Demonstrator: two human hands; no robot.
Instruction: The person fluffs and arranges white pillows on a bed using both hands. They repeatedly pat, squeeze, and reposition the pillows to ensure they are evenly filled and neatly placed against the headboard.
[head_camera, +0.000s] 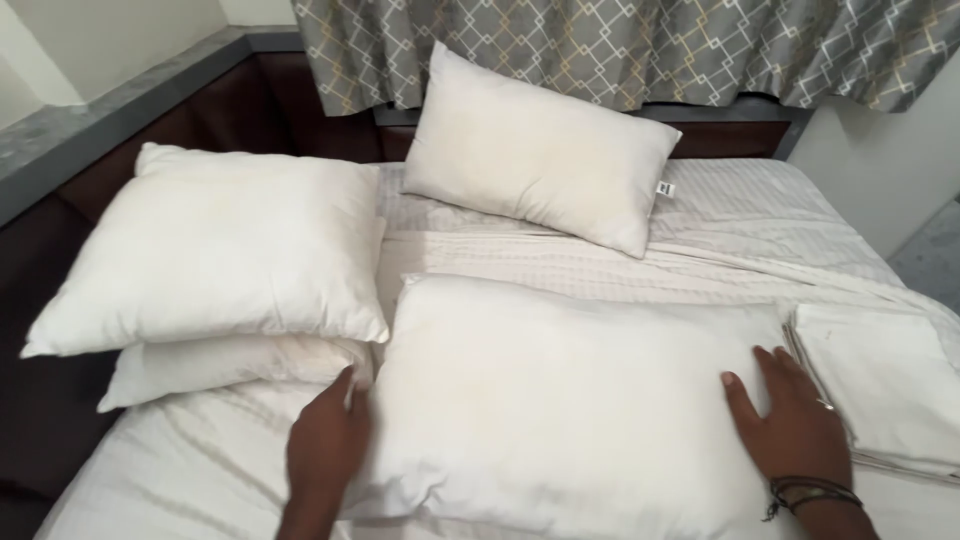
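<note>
A large white pillow (570, 400) lies flat on the bed in front of me. My left hand (325, 450) rests at its left edge, fingers against the pillow's side. My right hand (795, 425) lies flat and spread on the pillow's right end, a dark bracelet on the wrist. Neither hand holds anything.
Two white pillows are stacked at the left, the upper pillow (220, 250) over a lower pillow (220, 365). Another pillow (540, 150) leans near the headboard under a patterned grey curtain (640, 45). Folded white linen (890, 390) sits at the right. Striped white bedsheet (740, 240) covers the mattress.
</note>
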